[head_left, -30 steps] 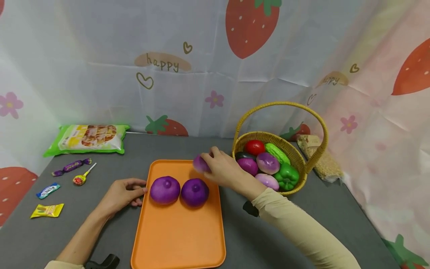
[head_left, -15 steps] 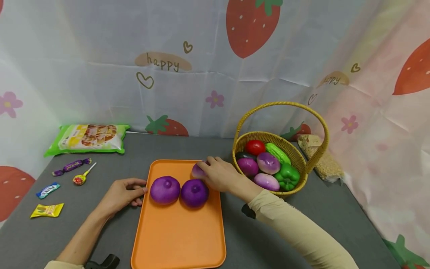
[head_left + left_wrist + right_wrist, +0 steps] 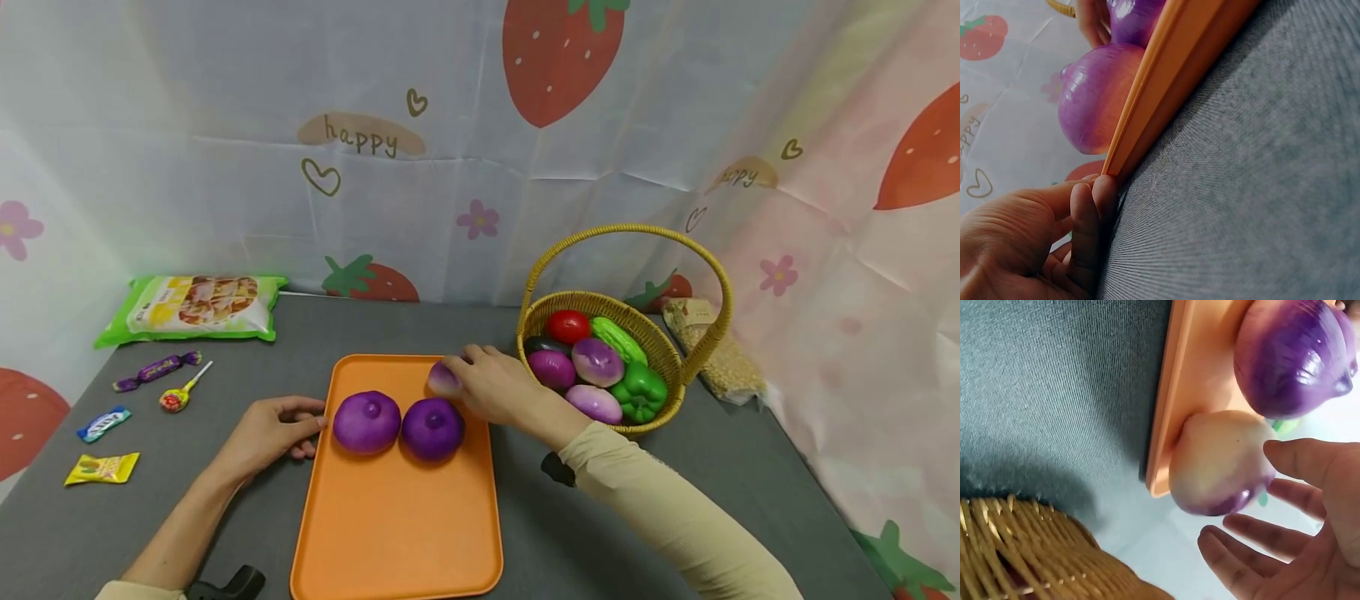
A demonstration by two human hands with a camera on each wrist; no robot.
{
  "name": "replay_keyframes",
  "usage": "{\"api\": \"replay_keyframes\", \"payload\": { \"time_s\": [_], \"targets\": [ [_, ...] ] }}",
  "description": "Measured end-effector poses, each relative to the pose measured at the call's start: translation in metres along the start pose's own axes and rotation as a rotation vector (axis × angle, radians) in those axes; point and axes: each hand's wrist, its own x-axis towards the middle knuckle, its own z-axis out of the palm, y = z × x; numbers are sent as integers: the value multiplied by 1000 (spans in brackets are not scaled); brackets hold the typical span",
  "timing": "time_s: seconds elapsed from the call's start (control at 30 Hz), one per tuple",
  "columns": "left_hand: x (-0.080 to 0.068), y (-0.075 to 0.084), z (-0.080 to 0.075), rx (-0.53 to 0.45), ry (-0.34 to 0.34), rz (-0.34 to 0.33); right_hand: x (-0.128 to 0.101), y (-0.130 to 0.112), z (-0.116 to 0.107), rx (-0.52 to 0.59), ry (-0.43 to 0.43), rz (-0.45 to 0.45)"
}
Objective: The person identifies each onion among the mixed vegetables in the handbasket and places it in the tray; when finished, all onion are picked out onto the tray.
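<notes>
Right hand [image 3: 495, 387] sits around the pale onion [image 3: 444, 379] at the tray's [image 3: 397, 533] far right corner; wrist view shows fingers [image 3: 1244, 565] spread loose, barely touching, onion [image 3: 1222, 462] resting right at the rim. Risk, my read: it rolls off the edge toward the basket [image 3: 660, 350], or bumps the dark onion [image 3: 432, 428] near the palm. Left hand [image 3: 266, 433] pinches the tray edge [image 3: 1147, 106]; only its wrist view shows that contact.
</notes>
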Motion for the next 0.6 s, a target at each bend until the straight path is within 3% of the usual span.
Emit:
{"api": "replay_keyframes", "payload": {
  "time_s": [0.2,0.4,0.6],
  "targets": [
    [-1,1,0,2,-3,-6,-9,9,-17,42,32,12],
    [-1,2,-1,2,3,11,-31,29,-37,38,189,15],
    [-1,0,-1,-14,0,18,-61,63,-50,65,251,127]
  ]
}}
